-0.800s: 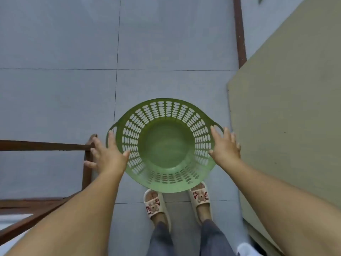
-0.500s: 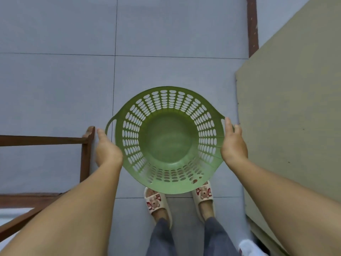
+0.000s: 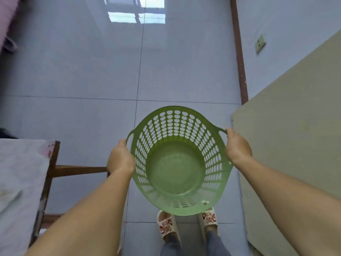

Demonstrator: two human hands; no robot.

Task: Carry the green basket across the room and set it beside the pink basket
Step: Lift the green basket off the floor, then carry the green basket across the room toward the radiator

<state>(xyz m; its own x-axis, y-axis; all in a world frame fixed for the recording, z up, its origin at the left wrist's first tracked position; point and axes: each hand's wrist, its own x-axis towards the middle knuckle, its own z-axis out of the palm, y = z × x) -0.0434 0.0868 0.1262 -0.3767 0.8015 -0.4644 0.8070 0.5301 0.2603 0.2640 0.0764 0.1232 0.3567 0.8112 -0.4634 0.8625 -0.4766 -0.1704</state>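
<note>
Green plastic, round and empty, made up the green basket (image 3: 177, 163): its sloping wall was pierced all round with rows of oval holes, its bottom solid, a loop handle at each side. It hung tilted above the tiled floor (image 3: 83, 74), over a pair of slippered feet (image 3: 186, 223). The left hand (image 3: 120, 157) and right hand (image 3: 238, 146) were each closed around a handle.

Glossy pale tiled floor (image 3: 77, 71), window reflection (image 3: 136, 15), brown skirting (image 3: 239, 58), wooden frame (image 3: 79, 169)
</note>
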